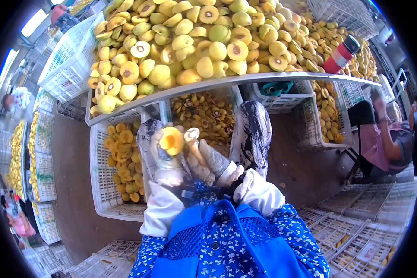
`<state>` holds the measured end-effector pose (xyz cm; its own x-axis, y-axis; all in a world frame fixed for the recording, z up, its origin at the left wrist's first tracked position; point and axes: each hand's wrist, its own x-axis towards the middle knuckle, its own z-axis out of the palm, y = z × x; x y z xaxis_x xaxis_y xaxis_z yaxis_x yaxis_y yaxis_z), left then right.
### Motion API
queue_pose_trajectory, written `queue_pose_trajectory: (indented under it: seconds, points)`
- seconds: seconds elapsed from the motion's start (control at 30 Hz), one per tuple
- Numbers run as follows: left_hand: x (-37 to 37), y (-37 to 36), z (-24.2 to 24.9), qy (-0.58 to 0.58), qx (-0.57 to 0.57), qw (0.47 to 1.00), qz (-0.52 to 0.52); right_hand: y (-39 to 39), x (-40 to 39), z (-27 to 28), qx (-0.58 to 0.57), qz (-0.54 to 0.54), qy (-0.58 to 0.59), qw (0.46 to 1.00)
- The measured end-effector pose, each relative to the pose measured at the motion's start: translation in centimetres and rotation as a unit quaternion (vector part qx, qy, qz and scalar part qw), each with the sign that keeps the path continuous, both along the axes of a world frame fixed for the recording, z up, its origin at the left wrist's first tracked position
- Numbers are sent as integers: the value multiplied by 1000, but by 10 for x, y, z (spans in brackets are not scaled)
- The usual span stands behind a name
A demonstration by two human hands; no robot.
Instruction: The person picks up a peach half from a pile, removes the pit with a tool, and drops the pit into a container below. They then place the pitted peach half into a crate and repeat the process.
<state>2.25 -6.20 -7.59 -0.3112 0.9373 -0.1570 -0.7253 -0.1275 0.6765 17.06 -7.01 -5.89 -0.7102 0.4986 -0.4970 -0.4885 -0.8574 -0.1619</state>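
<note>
A halved yellow peach [171, 142], its hollow side facing up, is in my left hand [166, 163], which wears a pale, stained glove and is slightly blurred. My gloved right hand [214, 161] is closed round a tan-handled pitting tool [197, 150]. At the tool's tip sits a round, whitish piece with a brown centre [191, 134], probably a cut-out pit. Both hands are over my lap, the tool's tip just right of the peach half. Below and beyond them, a crate holds pits and scraps [204, 113]. Pitted halves [127, 157] fill a white crate [97, 185] at my left.
A metal-edged table [236, 79] heaped with peach halves [185, 41] stands in front of me. A red bottle [340, 54] rests near its edge. Another crate of halves [326, 113] is at right, near a seated person [389, 143]. Stacked crates [356, 231] stand behind at right.
</note>
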Motion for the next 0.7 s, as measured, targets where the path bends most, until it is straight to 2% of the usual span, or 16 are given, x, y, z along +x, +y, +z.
queue_pose_trajectory:
  seconds: [0.03, 0.07, 0.1, 0.13, 0.17, 0.2, 0.23, 0.27, 0.3, 0.37, 0.4, 0.43, 0.47, 0.5, 0.57, 0.7]
  points:
    - [-21, -2, 2, 47, -12, 998, 43, 4, 11, -21, 192, 65, 1, 979]
    - [-48, -4, 0, 260, -50, 958, 111, 18, 8, -22, 125, 80, -139, 979]
    - [-76, -5, -1, 458, -86, 868, 173, 22, 12, -58, 58, 28, -92, 994]
    - [-99, -8, 8, 673, -98, 704, 203, 18, 13, -67, 56, 50, -151, 986]
    - [-109, -5, 21, 837, -105, 489, 222, 20, 14, -70, 53, 71, -210, 974]
    - [-98, 8, 45, 862, -133, 412, 265, 23, 15, -48, 75, 113, -206, 969]
    - [-81, 29, 72, 867, -16, 414, 277, 22, 13, -26, 95, 158, -202, 962]
    - [-67, 53, 81, 873, 50, 424, 237, 18, 12, -37, 145, 137, -163, 966]
    - [-42, 79, 92, 880, 58, 441, 166, 19, 9, -39, 159, 135, -181, 961]
    - [14, 124, 125, 844, -154, 505, -91, 22, 14, -37, 115, 129, -188, 967]
    - [28, 152, 124, 828, -202, 488, -190, 22, 15, -46, 121, 115, -181, 969]
    - [35, 173, 111, 822, -208, 472, -240, 22, 14, -58, 128, 100, -174, 971]
    - [35, 185, 86, 844, -182, 466, -195, 21, 13, -62, 162, 75, -162, 971]
    - [32, 193, 66, 863, -155, 457, -150, 22, 15, -55, 164, 97, -209, 959]
    - [12, 197, 61, 819, -104, 544, -151, 16, 6, -91, 132, 34, -151, 979]
    - [1, 192, 38, 781, -68, 619, -45, 22, 16, -48, 165, 102, -231, 953]
